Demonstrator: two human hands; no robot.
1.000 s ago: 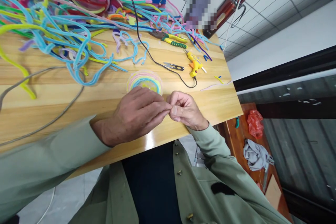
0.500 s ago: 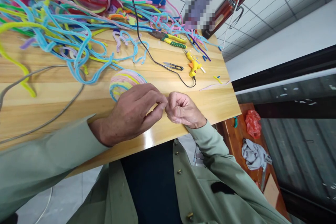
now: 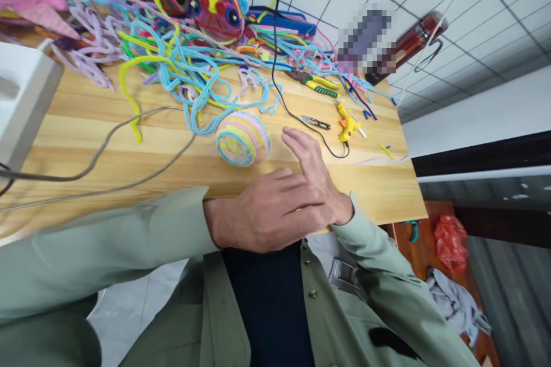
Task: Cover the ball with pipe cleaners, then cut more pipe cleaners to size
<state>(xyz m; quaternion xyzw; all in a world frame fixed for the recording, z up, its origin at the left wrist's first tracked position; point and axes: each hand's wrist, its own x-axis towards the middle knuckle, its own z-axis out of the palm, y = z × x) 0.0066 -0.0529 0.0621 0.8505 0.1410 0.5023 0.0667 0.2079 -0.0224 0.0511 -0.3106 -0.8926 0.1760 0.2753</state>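
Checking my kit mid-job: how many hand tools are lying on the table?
3: the green-and-yellow pliers beside the fuzzy stems, the black snips below them in view, and the yellow glue gun right of the snips. The pile may hide more.

The person wears a muted sage-green jacket, open at the front over a dark navy top. Its long left sleeve is roomy and creased, ending in a loose cuff at the left hand. The right sleeve bunches into folds below the cuff at the right hand. Small round metallic buttons run down the jacket's right front edge, and an irregular black patch marks the cloth farther out on that side.
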